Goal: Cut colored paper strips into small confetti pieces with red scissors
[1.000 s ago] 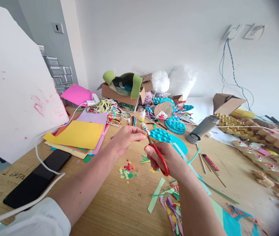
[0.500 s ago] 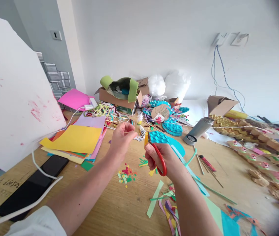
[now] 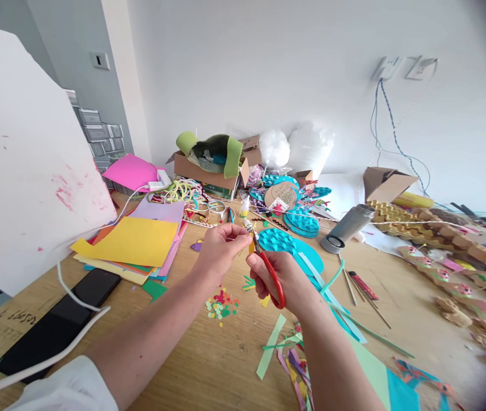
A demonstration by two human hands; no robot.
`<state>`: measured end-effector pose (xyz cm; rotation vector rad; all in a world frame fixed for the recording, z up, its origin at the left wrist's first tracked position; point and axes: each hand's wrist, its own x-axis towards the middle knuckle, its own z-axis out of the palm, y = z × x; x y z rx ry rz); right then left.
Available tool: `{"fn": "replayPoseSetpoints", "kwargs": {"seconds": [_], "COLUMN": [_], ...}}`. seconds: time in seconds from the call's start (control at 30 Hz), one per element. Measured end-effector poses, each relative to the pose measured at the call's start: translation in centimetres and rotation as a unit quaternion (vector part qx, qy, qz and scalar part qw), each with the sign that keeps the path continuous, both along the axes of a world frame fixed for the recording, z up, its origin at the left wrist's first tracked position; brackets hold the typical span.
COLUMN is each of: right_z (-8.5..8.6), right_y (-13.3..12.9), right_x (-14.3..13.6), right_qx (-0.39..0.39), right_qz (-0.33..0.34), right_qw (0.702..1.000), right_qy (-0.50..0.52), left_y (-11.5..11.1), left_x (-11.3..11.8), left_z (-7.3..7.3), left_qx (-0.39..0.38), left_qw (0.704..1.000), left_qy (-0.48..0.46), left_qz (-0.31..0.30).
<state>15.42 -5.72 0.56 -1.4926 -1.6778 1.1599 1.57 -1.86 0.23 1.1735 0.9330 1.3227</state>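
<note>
Okay, right hand grips red scissors, left hand pinched just beside; worktop wood opens near, wall bounds far.

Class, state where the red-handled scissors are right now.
In the head view, just right of centre, the red-handled scissors are in the grip of the right hand, close beside the left hand.

Tabletop, beside phone, left: dark handwritten line, resembling "6605", full reading uncertain. Cardboard disc, well beyond phone, to the right: green print, too small to read.
</note>
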Motion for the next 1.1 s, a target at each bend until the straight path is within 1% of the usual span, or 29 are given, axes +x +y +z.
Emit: {"fn": "replayPoseSetpoints", "kwargs": {"seconds": [0.13, 0.27, 0.47, 0.9, 1.1], "right_z": [0.11, 0.28, 0.44, 0.26, 0.25], "right_y": [0.03, 0.00, -0.10, -0.06, -0.10], "right_x": [0.05, 0.12, 0.30, 0.31, 0.29], "right_qx": [0.000, 0.010, 0.019, 0.013, 0.007], "right_qz": [0.007, 0.026, 0.033, 0.026, 0.023], "right_qw": [1.000, 1.000, 0.999, 0.999, 1.000], "right_qy": [0.001, -0.002, -0.005, -0.024, -0.010], "left_y": [-0.03, 0.07, 0.21, 0.30, 0.23], "left_x": [-0.03, 0.00, -0.04, -0.09, -0.08], "left_z": [0.05, -0.13, -0.32, -0.27, -0.22], "left_qx": [-0.014, -0.031, -0.043, -0.047, -0.052], "left_qw": [1.000, 0.998, 0.997, 0.996, 0.995], "left_qy": [-0.013, -0.036, -0.041, -0.050, -0.055], "left_qz": [-0.009, -0.034, -0.054, -0.059, -0.058]}}
